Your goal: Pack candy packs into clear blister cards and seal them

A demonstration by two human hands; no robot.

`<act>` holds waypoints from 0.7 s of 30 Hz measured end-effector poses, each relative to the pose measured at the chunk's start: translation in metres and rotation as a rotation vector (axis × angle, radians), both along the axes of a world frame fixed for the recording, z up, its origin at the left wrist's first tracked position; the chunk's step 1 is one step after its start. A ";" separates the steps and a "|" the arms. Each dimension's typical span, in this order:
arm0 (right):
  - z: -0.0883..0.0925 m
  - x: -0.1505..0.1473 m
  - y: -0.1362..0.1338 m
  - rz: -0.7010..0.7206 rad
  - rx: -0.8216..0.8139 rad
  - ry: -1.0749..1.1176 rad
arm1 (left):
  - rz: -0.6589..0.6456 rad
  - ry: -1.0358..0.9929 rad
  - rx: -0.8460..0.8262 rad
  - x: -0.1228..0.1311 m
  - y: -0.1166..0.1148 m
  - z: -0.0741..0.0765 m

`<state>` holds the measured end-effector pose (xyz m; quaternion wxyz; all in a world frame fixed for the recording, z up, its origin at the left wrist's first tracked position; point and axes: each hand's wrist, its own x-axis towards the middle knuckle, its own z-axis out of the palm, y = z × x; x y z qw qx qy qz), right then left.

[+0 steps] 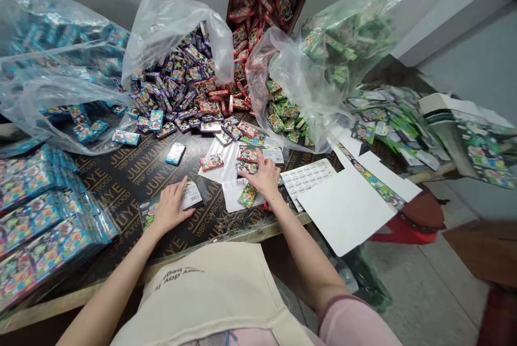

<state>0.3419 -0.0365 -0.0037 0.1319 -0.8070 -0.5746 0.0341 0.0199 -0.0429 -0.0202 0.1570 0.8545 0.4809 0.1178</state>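
Observation:
My left hand [170, 207] lies flat on a clear packet with a white label [190, 194] and a green card, pressing it to the dark plywood table [133, 173]. My right hand [264, 176] rests with fingers spread over several small colourful packets: a green one [247, 195] under the palm, a purple one [246, 167] and a red one [247, 153] at the fingertips. A red packet [211, 161] and a blue packet [175, 153] lie loose between the hands and the piles.
Open plastic bags spill purple packets [177, 82], red packets [246, 39], green packets [288, 114] and blue packets [81, 119]. Stacked packed cards [40, 222] sit at left. White flat cardboard [347, 206] overhangs the right edge beside a sticker sheet [307, 176].

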 end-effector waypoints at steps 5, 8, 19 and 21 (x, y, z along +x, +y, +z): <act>0.005 -0.008 0.004 -0.010 0.001 0.074 | 0.008 -0.048 -0.032 0.002 0.002 0.003; 0.023 -0.016 0.003 0.034 0.172 0.465 | 0.076 -0.235 -0.116 0.011 0.000 0.022; 0.028 -0.086 -0.025 0.418 -0.176 1.349 | 0.548 -1.087 -0.902 0.043 0.007 0.054; 0.033 -0.085 -0.025 0.610 0.001 1.111 | 0.561 -1.095 -0.926 0.035 0.008 0.051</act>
